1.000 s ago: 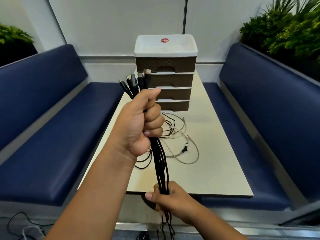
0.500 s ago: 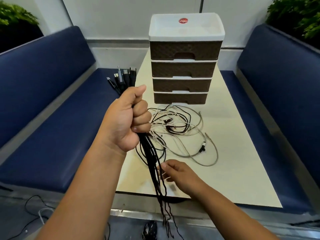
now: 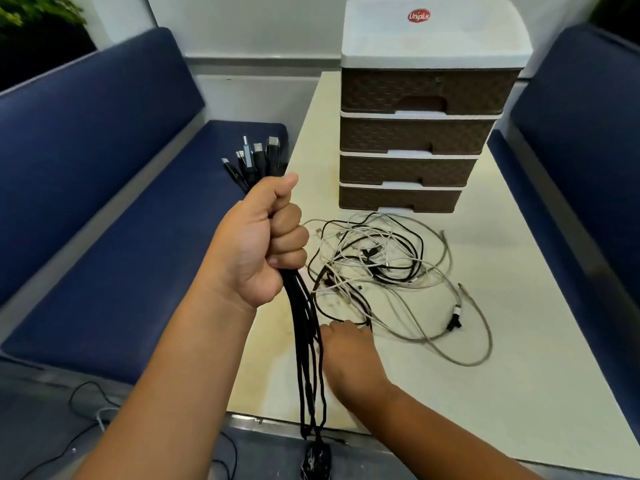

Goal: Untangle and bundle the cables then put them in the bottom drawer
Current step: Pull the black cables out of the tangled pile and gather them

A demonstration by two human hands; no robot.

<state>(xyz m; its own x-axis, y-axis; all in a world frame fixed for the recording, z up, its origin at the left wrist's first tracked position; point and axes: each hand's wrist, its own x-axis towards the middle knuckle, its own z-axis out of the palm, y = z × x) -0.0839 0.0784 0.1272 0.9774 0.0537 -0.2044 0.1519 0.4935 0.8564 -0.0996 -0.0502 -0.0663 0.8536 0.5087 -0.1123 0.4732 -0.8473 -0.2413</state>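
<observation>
A bunch of black cables (image 3: 304,327) hangs upright from the left hand (image 3: 258,244), whose fingers are curled tight round it, connector ends (image 3: 254,159) fanning out above the thumb. The loose tangle of black and white cables (image 3: 381,268) lies on the table (image 3: 502,358) just before the bottom drawer (image 3: 398,199). The right hand (image 3: 349,355) reaches to the tangle's near edge, fingertips hidden; whether it pinches a cable cannot be told

Cream counter (image 3: 519,393) sits between two navy upholstered benches: left (image 3: 104,202), right (image 3: 588,133). White wall panels (image 3: 259,26) behind. Green plants (image 3: 31,12) upper left. Grey floor (image 3: 41,420), stray cords.
</observation>
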